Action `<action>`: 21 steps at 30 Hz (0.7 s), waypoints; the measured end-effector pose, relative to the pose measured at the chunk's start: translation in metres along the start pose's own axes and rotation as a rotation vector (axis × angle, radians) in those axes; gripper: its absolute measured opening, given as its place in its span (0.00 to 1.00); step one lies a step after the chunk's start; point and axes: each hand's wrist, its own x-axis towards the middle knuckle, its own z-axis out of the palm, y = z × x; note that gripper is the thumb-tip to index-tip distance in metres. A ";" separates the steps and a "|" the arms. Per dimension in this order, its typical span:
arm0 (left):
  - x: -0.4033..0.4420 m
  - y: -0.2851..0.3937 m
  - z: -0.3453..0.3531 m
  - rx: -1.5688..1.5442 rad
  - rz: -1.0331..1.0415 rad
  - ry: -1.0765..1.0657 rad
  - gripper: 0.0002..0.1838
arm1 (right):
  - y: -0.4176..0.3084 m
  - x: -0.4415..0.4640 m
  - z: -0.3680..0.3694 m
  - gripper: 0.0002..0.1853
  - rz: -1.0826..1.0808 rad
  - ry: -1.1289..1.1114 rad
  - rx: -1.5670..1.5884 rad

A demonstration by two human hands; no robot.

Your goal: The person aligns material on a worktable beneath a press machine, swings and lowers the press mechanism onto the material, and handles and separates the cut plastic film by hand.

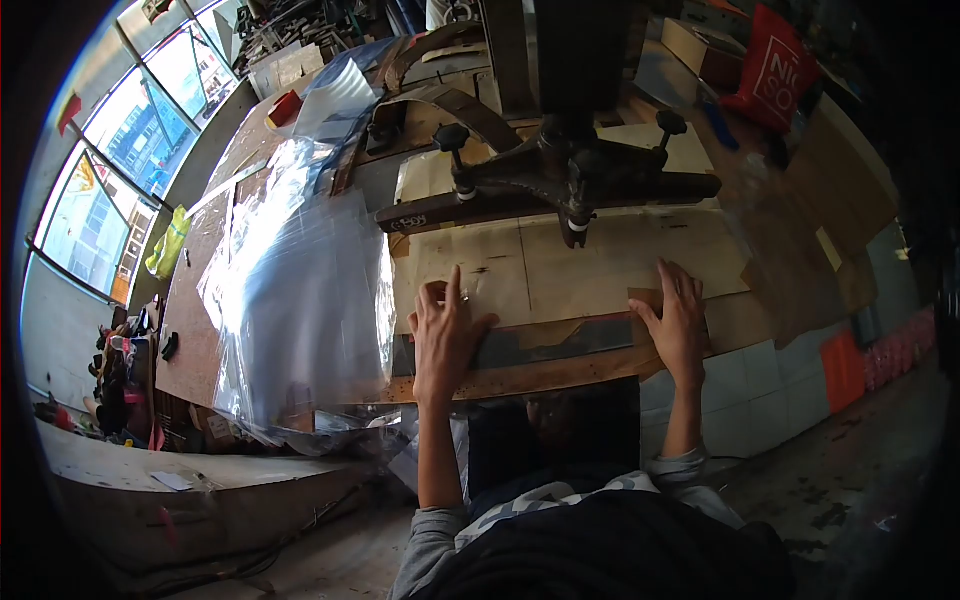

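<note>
My left hand rests at the left part of a pale tan board, near its front edge. Its index finger points forward, the thumb sticks out to the right, and the other fingers are partly bent. Over the board's right part lies my right hand, fingers stretched forward and thumb spread to the left. A dark line crosses the board between the two hands. Above its far side hangs a dark metal press head with a long bar and black knobs. Left of my left hand, glossy clear plastic sheets are spread in a pile.
A red bag and an open cardboard box are at the back right. A red object lies at the back left. Brown sheets cover the right side. The table's wooden front edge runs before my body.
</note>
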 end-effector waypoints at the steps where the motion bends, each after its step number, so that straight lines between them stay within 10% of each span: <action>1: -0.001 -0.001 0.001 -0.056 0.001 0.012 0.36 | 0.001 0.000 -0.001 0.30 -0.027 0.027 0.029; 11: -0.012 -0.003 -0.023 -1.401 0.196 -0.045 0.08 | 0.019 0.024 -0.026 0.21 0.187 -0.130 1.076; 14: 0.002 0.011 -0.060 -1.345 0.294 0.086 0.04 | -0.019 0.047 -0.048 0.15 0.112 0.227 1.119; 21: 0.043 0.041 -0.147 -1.202 0.376 0.463 0.04 | -0.060 0.086 -0.136 0.09 -0.194 0.183 1.350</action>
